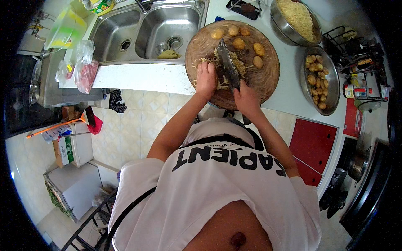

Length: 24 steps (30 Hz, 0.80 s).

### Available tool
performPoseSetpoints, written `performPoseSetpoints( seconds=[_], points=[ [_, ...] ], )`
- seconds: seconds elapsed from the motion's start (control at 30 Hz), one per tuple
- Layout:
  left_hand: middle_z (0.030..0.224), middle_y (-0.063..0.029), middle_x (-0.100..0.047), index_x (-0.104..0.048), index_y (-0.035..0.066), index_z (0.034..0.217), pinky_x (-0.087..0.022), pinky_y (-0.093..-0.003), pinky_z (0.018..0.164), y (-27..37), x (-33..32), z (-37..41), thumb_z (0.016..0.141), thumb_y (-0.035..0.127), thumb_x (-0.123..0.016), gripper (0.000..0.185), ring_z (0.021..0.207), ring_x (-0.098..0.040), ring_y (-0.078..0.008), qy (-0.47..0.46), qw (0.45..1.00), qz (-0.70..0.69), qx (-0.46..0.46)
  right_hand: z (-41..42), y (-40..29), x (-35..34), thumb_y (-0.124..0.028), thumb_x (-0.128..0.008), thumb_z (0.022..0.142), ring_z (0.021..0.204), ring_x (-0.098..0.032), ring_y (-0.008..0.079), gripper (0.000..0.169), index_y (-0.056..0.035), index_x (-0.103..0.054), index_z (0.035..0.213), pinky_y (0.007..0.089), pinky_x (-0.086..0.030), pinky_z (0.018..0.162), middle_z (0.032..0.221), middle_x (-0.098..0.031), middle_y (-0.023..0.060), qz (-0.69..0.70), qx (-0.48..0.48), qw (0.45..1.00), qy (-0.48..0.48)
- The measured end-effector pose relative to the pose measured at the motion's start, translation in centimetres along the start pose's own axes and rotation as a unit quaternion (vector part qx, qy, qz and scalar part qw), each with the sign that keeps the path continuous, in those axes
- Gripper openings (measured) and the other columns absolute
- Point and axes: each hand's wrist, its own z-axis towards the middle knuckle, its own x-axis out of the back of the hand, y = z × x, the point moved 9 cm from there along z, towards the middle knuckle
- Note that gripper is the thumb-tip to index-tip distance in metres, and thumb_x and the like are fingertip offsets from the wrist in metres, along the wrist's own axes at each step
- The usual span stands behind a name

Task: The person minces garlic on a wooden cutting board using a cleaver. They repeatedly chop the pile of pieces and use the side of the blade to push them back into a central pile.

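Note:
A round wooden chopping block (267, 81) stands before me. My right hand (248, 98) grips a cleaver (227, 62) by its handle, the broad dark blade slanting away across the block. My left hand (206, 78) rests at the block's left side, left of the blade; what lies under its fingers is hidden. Pale shreds (223, 84) lie between that hand and the cleaver. To the right of the blade is a heap of finely cut pale bits (239, 66). Several whole potatoes (238, 44) sit along the block's far and right side.
Right of the block stand a metal basin of small potatoes (338, 84) and a steel bowl (278, 31) heaped with pale shreds. A double steel sink (138, 34) holds a green cloth (169, 54). Bagged meat (87, 73) lies at the counter's left edge.

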Motion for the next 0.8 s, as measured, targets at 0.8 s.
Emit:
performPoseSetpoints(
  seconds=[0.8],
  points=[
    [0.130, -0.0222, -0.031, -0.036, 0.002, 0.124, -0.031, -0.0442, 0.099, 1.7, 2.6, -0.6, 0.070, 0.025, -0.070, 0.068, 0.118, -0.032, -0.0424, -0.101, 0.991, -0.075, -0.047, 1.0, -0.8, 1.0, -0.018, -0.046, 0.087, 0.073, -0.058, 0.0400, 0.034, 0.0090, -0.043, 0.108, 0.0476, -0.044, 0.065, 0.077, -0.058, 0.0255, -0.010, 0.029, 0.999, 0.011]
  ],
)
